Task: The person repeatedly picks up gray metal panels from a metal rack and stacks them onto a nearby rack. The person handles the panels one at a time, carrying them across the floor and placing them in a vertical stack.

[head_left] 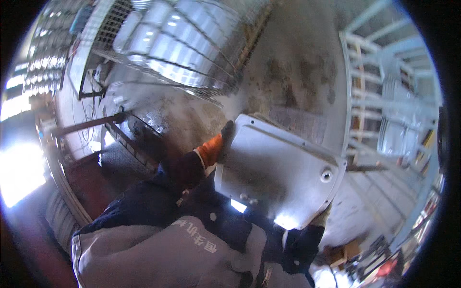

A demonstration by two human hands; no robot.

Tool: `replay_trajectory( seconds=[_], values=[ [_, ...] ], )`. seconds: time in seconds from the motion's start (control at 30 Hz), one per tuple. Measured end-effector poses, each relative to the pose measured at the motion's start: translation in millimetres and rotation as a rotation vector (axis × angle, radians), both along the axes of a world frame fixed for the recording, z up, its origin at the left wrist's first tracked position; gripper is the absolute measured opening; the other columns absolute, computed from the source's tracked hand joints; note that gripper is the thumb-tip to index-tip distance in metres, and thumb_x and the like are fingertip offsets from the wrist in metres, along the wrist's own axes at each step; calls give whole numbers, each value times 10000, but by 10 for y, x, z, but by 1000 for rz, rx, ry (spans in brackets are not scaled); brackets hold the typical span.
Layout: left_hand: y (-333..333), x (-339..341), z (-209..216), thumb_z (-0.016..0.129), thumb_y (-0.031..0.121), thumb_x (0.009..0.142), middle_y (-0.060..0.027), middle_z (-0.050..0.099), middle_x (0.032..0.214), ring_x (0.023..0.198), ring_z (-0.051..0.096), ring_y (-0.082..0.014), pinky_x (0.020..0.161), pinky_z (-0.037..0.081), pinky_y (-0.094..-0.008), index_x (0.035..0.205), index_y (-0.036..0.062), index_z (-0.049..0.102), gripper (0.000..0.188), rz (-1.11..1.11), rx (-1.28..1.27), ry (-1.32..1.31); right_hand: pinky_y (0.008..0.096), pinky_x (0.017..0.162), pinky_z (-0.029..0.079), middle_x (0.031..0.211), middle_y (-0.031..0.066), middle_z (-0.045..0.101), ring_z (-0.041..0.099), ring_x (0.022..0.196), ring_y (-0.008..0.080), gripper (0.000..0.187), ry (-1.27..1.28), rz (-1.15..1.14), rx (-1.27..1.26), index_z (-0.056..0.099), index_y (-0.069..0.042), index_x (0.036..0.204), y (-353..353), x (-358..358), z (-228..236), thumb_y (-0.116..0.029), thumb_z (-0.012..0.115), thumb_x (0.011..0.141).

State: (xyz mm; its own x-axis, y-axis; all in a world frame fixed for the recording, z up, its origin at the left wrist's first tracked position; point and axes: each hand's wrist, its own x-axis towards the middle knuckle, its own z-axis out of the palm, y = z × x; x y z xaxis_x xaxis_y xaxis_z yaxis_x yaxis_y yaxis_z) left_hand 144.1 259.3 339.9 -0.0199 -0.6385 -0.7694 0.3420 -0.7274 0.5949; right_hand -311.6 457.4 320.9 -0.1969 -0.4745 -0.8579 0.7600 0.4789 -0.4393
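A grey rectangular metal box (276,168) is held tilted in front of my body. It has a flanged rim with small holes and a round fitting (326,175) near its right corner. My left hand (214,146), in an orange glove with dark fingertips, grips the box's left edge, its fingers partly behind it. At the lower right a dark right sleeve (303,246) reaches toward the box's lower edge; the right hand itself is hidden there.
A wire cage (192,67) with shiny pale panels stands ahead to the left. Along the right runs a pale slatted rack (360,96) holding stacked white parts. A brown metal frame (89,126) is at the left. A cardboard box (346,252) sits at the lower right.
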Motion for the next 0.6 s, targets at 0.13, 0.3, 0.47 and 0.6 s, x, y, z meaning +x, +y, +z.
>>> replay_trajectory(
  seconds=[0.13, 0.3, 0.47, 0.6],
  values=[
    [250, 655, 782, 454, 629, 981, -100, 490, 1447, 1275, 484, -201, 1061, 405, -338, 1454, 36, 453, 759, -206, -223, 101, 493, 994, 492, 1382, 168, 546, 552, 1218, 355, 705, 136, 152, -33, 457, -85, 1434, -314, 377, 578, -600, 464, 953],
    [1042, 1487, 1486, 470, 751, 898, -135, 648, 1217, 1026, 633, -218, 884, 536, -381, 1356, 59, 556, 834, 142, 28, 279, 489, 1002, 486, 1389, 163, 539, 549, 1220, 350, 701, 148, 402, -101, 451, -85, 1436, -831, 1076, 865, -596, 458, 957],
    [1725, 1929, 1999, 463, 734, 913, -101, 644, 1242, 1073, 620, -216, 923, 521, -393, 1368, 103, 561, 784, 336, -117, 73, 486, 1009, 479, 1396, 159, 532, 547, 1223, 345, 696, 120, 607, -160, 445, -85, 1439, -1135, 2003, 1018, -592, 453, 962],
    [2001, 2524, 2275, 480, 695, 931, -85, 589, 1352, 1137, 592, -211, 953, 501, -390, 1452, 110, 481, 783, 472, -217, 130, 483, 1015, 474, 1402, 155, 526, 545, 1225, 341, 693, 98, 780, -175, 441, -86, 1442, -1278, 3088, 1080, -588, 448, 965]
  ],
)
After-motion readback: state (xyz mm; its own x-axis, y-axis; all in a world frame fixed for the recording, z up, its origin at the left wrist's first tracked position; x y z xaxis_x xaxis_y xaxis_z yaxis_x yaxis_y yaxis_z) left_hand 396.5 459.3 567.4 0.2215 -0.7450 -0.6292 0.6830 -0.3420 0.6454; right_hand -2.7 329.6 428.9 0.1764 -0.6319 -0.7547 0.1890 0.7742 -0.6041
